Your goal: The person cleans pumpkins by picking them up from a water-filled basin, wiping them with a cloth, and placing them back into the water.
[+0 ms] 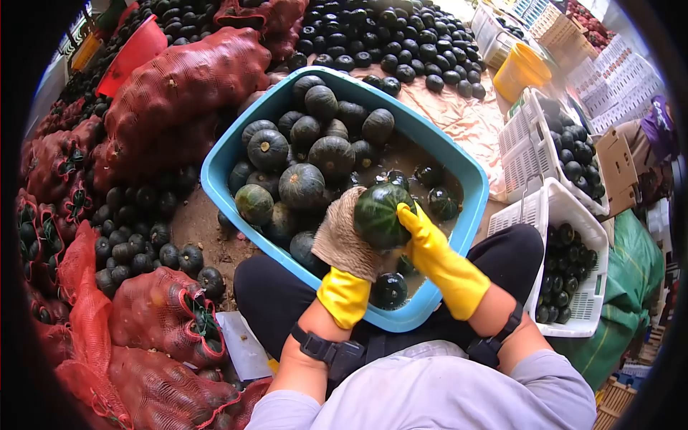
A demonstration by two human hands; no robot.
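Observation:
A dark green striped kabocha squash [382,217] is held between my hands above the front of a blue plastic tub [466,236]. My right hand [436,258], in a yellow rubber glove, is closed around the squash's right side, thumb and fingers pressing its skin. My left hand [345,295] wears a matching glove; a brown, rough-textured cloth [344,233] covers it and presses against the squash's left side. The cloth hides those fingers. Dusty squashes [301,185] are heaped in the tub's left half. Wet, shiny ones [443,203] sit in murky water on the right.
Red mesh sacks [183,82] of squash crowd the left, with loose squashes [136,244] beside them. A large pile [387,36] lies behind the tub. White crates [588,287] with squashes, a yellow bucket [522,72] and a green sack [623,279] stand right.

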